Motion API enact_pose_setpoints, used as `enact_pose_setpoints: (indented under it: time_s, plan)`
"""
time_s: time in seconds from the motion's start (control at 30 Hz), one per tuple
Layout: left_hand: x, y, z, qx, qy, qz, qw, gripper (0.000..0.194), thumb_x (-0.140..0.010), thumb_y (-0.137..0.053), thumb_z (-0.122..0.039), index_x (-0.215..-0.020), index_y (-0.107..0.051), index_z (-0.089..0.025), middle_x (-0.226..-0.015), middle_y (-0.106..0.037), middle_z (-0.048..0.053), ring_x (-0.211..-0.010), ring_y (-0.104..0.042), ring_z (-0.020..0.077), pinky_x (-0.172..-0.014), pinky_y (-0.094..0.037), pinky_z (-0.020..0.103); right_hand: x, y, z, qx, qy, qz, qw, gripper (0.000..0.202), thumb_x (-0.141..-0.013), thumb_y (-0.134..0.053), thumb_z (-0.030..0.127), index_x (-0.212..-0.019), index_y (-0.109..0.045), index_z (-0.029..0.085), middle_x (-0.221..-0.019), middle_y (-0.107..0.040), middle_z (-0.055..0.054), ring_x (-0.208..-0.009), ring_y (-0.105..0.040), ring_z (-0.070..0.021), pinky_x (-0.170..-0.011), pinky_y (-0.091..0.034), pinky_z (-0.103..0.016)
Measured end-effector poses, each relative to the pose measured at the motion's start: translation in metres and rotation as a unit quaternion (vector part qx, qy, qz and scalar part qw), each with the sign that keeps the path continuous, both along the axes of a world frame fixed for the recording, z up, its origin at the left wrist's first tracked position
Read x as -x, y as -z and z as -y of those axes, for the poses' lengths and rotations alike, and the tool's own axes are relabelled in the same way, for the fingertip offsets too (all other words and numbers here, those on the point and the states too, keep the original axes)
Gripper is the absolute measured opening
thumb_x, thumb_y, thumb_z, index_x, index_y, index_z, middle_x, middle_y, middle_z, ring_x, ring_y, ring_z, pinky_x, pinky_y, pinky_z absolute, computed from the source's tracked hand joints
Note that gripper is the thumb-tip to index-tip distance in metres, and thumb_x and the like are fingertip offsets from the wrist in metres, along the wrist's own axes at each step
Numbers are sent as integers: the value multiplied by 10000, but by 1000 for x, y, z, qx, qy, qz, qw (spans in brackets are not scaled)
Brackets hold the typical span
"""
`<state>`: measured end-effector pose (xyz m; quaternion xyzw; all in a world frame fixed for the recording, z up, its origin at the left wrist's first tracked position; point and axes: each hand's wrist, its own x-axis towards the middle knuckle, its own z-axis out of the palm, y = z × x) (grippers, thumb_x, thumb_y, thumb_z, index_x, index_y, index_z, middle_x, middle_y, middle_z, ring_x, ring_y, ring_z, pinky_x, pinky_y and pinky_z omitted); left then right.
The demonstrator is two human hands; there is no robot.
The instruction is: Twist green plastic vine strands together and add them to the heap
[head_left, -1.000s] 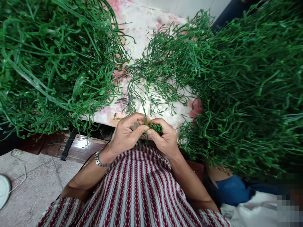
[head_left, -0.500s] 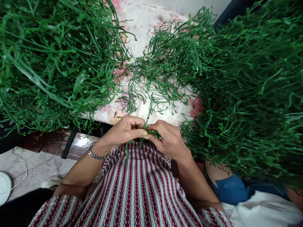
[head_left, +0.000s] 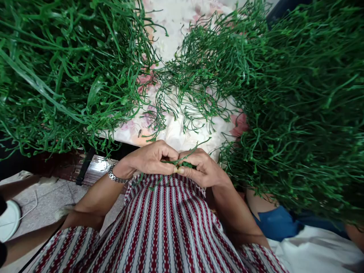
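Note:
Close to the striped garment, my left hand (head_left: 155, 159) and my right hand (head_left: 202, 167) meet with thumbs and fingertips pinched together. Thin green plastic-looking stems (head_left: 188, 164) are held between them. One strand sticks out up and to the right over my right hand, and a few ends hang below my left. My fingers hide the exact spot where the stems come together. Just beyond the hands, loose branched green stems (head_left: 196, 110) lie spread on a flowered cloth (head_left: 173, 134).
A tall heap of shiny green stems (head_left: 65, 76) covers the left side, and a larger heap (head_left: 301, 113) fills the right. Another person's arm or leg (head_left: 31, 240) shows at lower left, near a round white object (head_left: 10, 220). Blue cloth (head_left: 278, 223) lies at lower right.
The held strand that stood upright between my hands now slants to the right. My right thumb has come against the left fingertips. Another person's limbs have appeared at lower left.

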<state>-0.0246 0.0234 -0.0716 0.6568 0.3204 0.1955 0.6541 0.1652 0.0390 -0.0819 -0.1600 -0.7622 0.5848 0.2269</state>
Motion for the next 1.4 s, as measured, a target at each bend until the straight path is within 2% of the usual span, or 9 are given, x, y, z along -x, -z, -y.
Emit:
enact_pose_setpoints:
  time_s: [0.2, 0.37, 0.5, 0.67, 0.77, 0.9, 1.0, 1.13, 1.4]
  plan:
    - [-7, 3, 1, 100, -40, 63, 992, 327, -671, -572, -174, -456, -327, -153, -465, -228, -68, -442, -175, 38, -429, -148, 228, -2, 7, 3, 125, 28, -17, 992, 192, -810, -560, 299, -690, -553, 150, -534, -419, 49, -462, -349, -59, -449, -257, -207]
    - [-15, 7, 7, 205, -169, 146, 953, 304, -707, -589, -252, -490, -404, -146, -418, -296, -73, -369, -231, 30, -391, -163, 207, 0, 12, -1, 147, 70, -39, 986, 236, -831, -529, 329, -675, -498, 154, -563, -405, 51, -493, -339, -60, -472, -272, -201]
    - [-12, 8, 5, 141, -201, 138, 959, 299, -696, -644, -332, -549, -491, -121, -513, -365, -49, -472, -312, 48, -450, -234, 198, 1, 9, -3, 50, 104, -6, 993, 189, -850, -505, 315, -737, -495, 163, -604, -434, 43, -529, -368, -69, -507, -308, -198]
    - [2, 8, -5, 64, -99, 26, 993, 348, -684, -663, -410, -559, -564, -100, -492, -394, -43, -480, -309, 54, -445, -218, 197, 1, 0, -2, -136, 112, 56, 983, 132, -864, -493, 281, -787, -495, 173, -639, -476, 28, -559, -424, -85, -555, -342, -212]
    - [4, 12, -8, 89, -65, 18, 994, 421, -699, -624, -489, -586, -624, -83, -452, -448, -27, -436, -325, 53, -421, -227, 197, 1, -2, -2, -227, 110, 102, 962, 157, -886, -455, 295, -807, -494, 165, -684, -507, 1, -599, -454, -102, -567, -351, -224]
    - [0, 13, -4, 137, -104, 37, 984, 478, -692, -614, -528, -508, -561, -90, -395, -383, -46, -390, -275, 40, -391, -178, 198, 1, -2, -1, -257, 89, 149, 951, 256, -885, -458, 378, -754, -474, 159, -663, -494, 1, -593, -451, -102, -556, -350, -221]
    - [-2, 9, -3, 122, -76, 40, 989, 460, -720, -606, -486, -486, -527, -98, -390, -315, -64, -388, -229, 32, -392, -131, 206, 2, -3, 1, -223, 83, 116, 964, 294, -879, -473, 384, -682, -440, 167, -601, -437, 28, -540, -406, -82, -517, -317, -209]
    - [-2, 4, 0, 95, -37, 71, 992, 448, -772, -562, -452, -492, -537, -103, -408, -359, -42, -402, -279, 45, -407, -185, 216, 4, -7, 2, -68, 43, 0, 997, 308, -869, -501, 343, -634, -392, 176, -535, -337, 67, -469, -327, -49, -457, -265, -181]
    - [-8, 3, 9, 103, -34, 138, 985, 441, -804, -538, -409, -485, -532, -104, -408, -374, -40, -381, -282, 41, -389, -189, 220, 4, -5, 0, 87, -3, -89, 992, 281, -818, -575, 292, -615, -438, 154, -537, -380, 63, -468, -314, -37, -452, -272, -168]
